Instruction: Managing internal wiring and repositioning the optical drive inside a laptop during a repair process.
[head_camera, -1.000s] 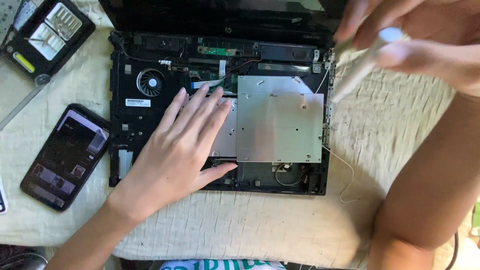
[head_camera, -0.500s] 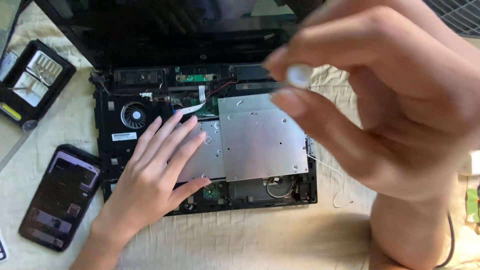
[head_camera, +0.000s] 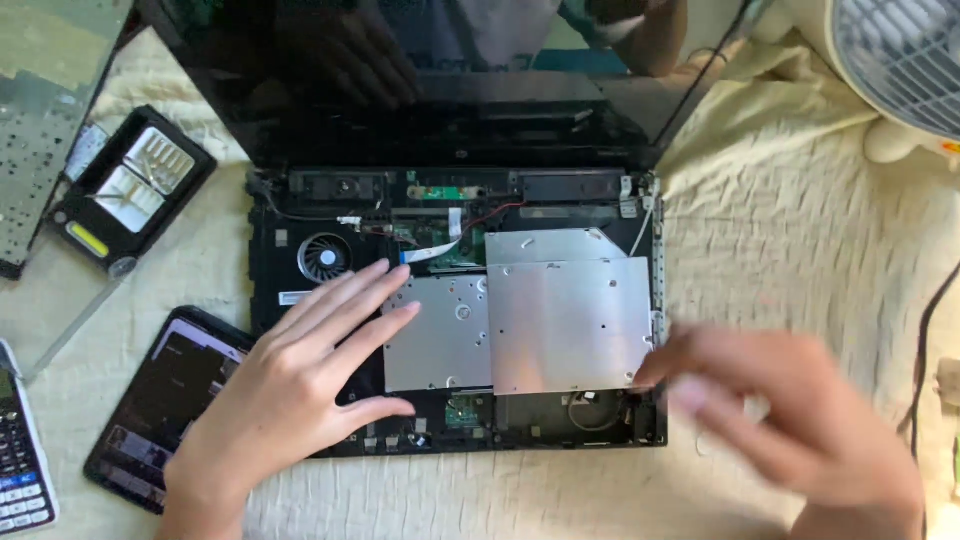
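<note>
Laptop (head_camera: 455, 300): opened base, long axis left-right, hinge and screen away from the person
Left hand (head_camera: 290, 390): flat, open grip, on base
Right hand (head_camera: 790, 420): blurred, grip unclear, at silver drive (head_camera: 570, 325) corner

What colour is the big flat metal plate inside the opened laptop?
Silver-grey, matte, dotted with small holes: the metal plate shows best in the head view, the only one.

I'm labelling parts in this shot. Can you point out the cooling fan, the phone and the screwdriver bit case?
Fan (head_camera: 326, 257), head view, on the round blade hub.
Phone (head_camera: 165, 400), head view, on the middle of its dark screen.
Bit case (head_camera: 133, 190), head view, on its clear lid.
</note>
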